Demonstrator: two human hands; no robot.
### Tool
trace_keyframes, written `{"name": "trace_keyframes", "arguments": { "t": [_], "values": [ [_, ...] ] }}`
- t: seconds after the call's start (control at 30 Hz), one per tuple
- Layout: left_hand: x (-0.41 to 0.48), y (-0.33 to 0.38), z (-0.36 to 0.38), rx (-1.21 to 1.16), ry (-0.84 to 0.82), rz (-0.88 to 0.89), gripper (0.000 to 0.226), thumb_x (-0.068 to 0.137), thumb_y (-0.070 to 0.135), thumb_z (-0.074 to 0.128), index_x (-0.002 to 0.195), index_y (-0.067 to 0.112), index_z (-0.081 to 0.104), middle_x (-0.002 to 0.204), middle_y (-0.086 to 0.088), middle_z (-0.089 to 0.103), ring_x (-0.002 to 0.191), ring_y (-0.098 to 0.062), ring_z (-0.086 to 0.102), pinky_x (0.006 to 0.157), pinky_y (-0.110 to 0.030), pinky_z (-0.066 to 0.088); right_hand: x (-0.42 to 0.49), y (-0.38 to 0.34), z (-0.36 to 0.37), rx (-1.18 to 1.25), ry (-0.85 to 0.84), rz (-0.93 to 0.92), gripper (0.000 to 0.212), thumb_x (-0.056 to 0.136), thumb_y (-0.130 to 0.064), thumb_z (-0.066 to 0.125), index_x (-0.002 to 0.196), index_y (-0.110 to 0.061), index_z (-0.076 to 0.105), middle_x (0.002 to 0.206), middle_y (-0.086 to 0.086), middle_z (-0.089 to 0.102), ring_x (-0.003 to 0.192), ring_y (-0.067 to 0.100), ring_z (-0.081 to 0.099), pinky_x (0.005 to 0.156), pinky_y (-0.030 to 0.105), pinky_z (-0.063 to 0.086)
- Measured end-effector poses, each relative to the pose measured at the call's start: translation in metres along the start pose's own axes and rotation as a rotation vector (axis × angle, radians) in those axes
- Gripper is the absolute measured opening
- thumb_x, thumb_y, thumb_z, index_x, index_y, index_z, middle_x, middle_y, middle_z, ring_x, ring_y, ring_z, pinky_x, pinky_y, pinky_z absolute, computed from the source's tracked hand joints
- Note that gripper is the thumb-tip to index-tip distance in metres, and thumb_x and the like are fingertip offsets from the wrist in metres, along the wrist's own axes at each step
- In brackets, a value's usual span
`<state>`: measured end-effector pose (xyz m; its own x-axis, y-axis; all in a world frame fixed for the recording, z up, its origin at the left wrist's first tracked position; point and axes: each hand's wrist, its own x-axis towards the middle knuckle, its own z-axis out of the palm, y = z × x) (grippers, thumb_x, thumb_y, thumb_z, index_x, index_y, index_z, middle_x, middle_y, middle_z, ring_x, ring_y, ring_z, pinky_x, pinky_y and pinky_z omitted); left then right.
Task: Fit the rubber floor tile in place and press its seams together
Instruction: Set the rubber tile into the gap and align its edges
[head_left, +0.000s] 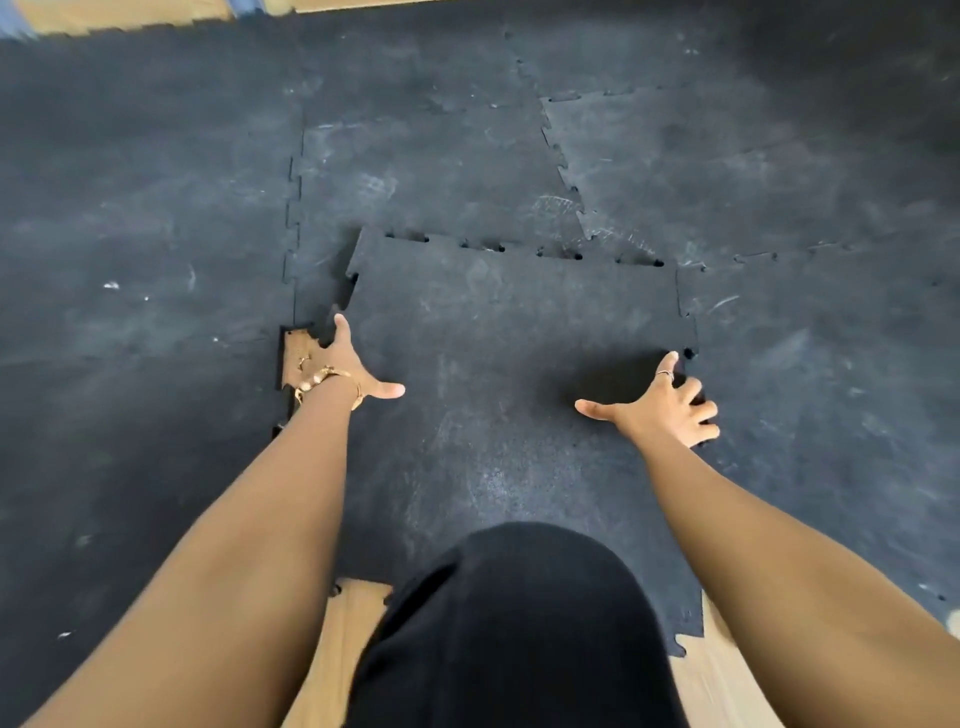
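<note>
Loose rubber tile (498, 374) lies skewed in gap among laid tiles (156, 260), far edge riding over neighbour. Left hand (345, 371) grips left edge, fingers curled under; right hand (670, 410) grips right edge likewise. Wood subfloor (298, 353) shows at left. Risk: tabs misaligned, seam buckles; fingers pinched.

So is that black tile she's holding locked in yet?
Not yet. The loose tile overlaps its neighbours at the far edge, and bare wood floor shows beside the left hand.
</note>
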<state>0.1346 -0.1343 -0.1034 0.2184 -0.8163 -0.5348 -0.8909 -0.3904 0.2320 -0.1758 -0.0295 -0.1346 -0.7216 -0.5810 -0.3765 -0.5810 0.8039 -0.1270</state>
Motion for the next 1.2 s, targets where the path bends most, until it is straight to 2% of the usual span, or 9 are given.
{"name": "trace_keyframes", "arguments": {
  "t": [0.13, 0.23, 0.37, 0.6, 0.77, 0.93, 1.03, 1.2],
  "values": [
    [-0.010, 0.006, -0.012, 0.173, 0.045, -0.035, 0.136, 0.061, 0.051, 0.087, 0.154, 0.035, -0.011, 0.148, -0.022, 0.033, 0.131, -0.043, 0.037, 0.100, -0.050, 0.038, 0.000, 0.010, -0.006, 0.008, -0.017, -0.049, 0.131, 0.048, -0.072, 0.082, 0.152, -0.035, 0.010, 0.146, 0.010, 0.033, 0.124, 0.041, 0.036, 0.096, 0.051, 0.034],
    [-0.025, 0.000, -0.013, 0.246, 0.035, -0.044, 0.139, 0.060, 0.057, 0.085, 0.154, 0.028, -0.012, 0.140, -0.019, 0.045, 0.124, -0.039, 0.046, 0.097, -0.042, 0.037, 0.000, 0.023, -0.008, 0.016, -0.042, -0.085, 0.127, 0.048, -0.067, 0.086, 0.151, -0.040, 0.016, 0.141, 0.007, 0.036, 0.122, 0.040, 0.036, 0.094, 0.050, 0.035],
    [-0.064, -0.041, 0.010, 0.233, -0.025, -0.124, 0.138, 0.060, 0.063, 0.082, 0.155, 0.024, -0.011, 0.131, -0.017, 0.058, 0.122, -0.037, 0.051, 0.097, -0.040, 0.036, -0.005, 0.039, -0.013, 0.016, -0.084, -0.168, 0.121, 0.048, -0.058, 0.091, 0.149, -0.044, 0.025, 0.136, 0.003, 0.041, 0.120, 0.039, 0.037, 0.094, 0.049, 0.038],
    [-0.101, -0.090, 0.033, 0.211, -0.006, -0.204, 0.138, 0.057, 0.070, 0.078, 0.155, 0.024, -0.009, 0.122, -0.020, 0.062, 0.117, -0.039, 0.054, 0.098, -0.041, 0.038, -0.021, 0.057, -0.003, 0.039, -0.126, -0.329, 0.113, 0.054, -0.055, 0.089, 0.149, -0.040, 0.030, 0.141, 0.001, 0.040, 0.121, 0.039, 0.037, 0.097, 0.052, 0.037],
    [-0.099, -0.094, 0.041, 0.223, -0.002, -0.216, 0.137, 0.061, 0.067, 0.077, 0.154, 0.016, -0.010, 0.111, -0.020, 0.066, 0.111, -0.037, 0.059, 0.099, -0.040, 0.037, -0.017, 0.047, -0.002, 0.107, -0.116, -0.362, 0.106, 0.056, -0.047, 0.091, 0.147, -0.037, 0.038, 0.140, 0.002, 0.040, 0.122, 0.038, 0.035, 0.097, 0.050, 0.035],
    [-0.089, -0.080, 0.047, 0.262, -0.031, -0.298, 0.141, 0.062, 0.061, 0.081, 0.153, 0.012, -0.015, 0.128, -0.025, 0.057, 0.121, -0.039, 0.054, 0.097, -0.039, 0.037, -0.008, 0.044, 0.000, 0.145, -0.091, -0.349, 0.092, 0.061, -0.040, 0.090, 0.142, -0.032, 0.047, 0.147, -0.002, 0.037, 0.124, 0.037, 0.034, 0.096, 0.050, 0.035],
    [-0.084, -0.072, 0.046, 0.231, -0.048, -0.345, 0.141, 0.064, 0.053, 0.085, 0.152, 0.010, -0.017, 0.129, -0.024, 0.058, 0.124, -0.040, 0.052, 0.101, -0.040, 0.035, -0.006, 0.045, 0.002, 0.148, -0.090, -0.344, 0.089, 0.062, -0.039, 0.090, 0.141, -0.034, 0.049, 0.149, -0.004, 0.035, 0.125, 0.036, 0.033, 0.095, 0.048, 0.035],
    [-0.088, -0.087, 0.041, 0.041, 0.035, -0.326, 0.135, 0.050, 0.041, 0.095, 0.149, 0.020, 0.004, 0.118, -0.025, 0.061, 0.117, -0.046, 0.053, 0.095, -0.047, 0.038, -0.007, 0.040, -0.004, 0.269, -0.123, -0.261, 0.091, 0.057, -0.032, 0.094, 0.137, -0.039, 0.052, 0.149, -0.012, 0.037, 0.128, 0.029, 0.031, 0.093, 0.042, 0.031]
  ]
}}
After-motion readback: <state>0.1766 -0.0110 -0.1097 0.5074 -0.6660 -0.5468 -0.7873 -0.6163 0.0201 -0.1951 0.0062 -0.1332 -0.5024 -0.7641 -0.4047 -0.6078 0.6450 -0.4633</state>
